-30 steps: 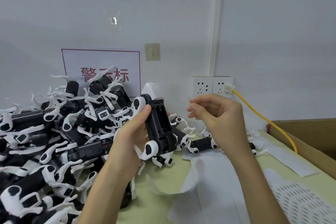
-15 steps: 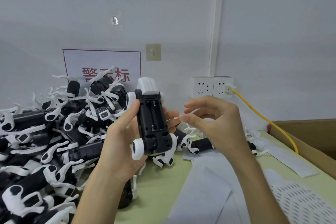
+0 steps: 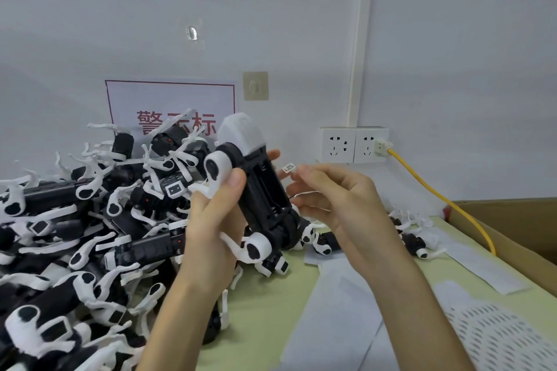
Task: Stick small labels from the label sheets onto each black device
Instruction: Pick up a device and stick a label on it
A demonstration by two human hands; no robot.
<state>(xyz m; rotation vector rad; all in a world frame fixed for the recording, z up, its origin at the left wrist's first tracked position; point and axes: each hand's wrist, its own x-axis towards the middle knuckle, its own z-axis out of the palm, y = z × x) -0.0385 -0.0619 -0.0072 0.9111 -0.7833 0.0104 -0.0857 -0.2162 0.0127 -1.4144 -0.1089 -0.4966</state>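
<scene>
Right hand [image 3: 337,199] pinches label [image 3: 288,167]; black device [image 3: 262,193] overlaps pile [image 3: 90,220].

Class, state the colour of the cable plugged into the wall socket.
Yellow: the cable shows best in the head view, at the right socket.

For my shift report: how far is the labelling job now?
Done: cannot tell; no label shows clearly on the piled black-and-white devices. In hand: left hand grips one black plastic device; right hand pinches a small white label, not yet stuck. Left: this device, likely the pile.
</scene>
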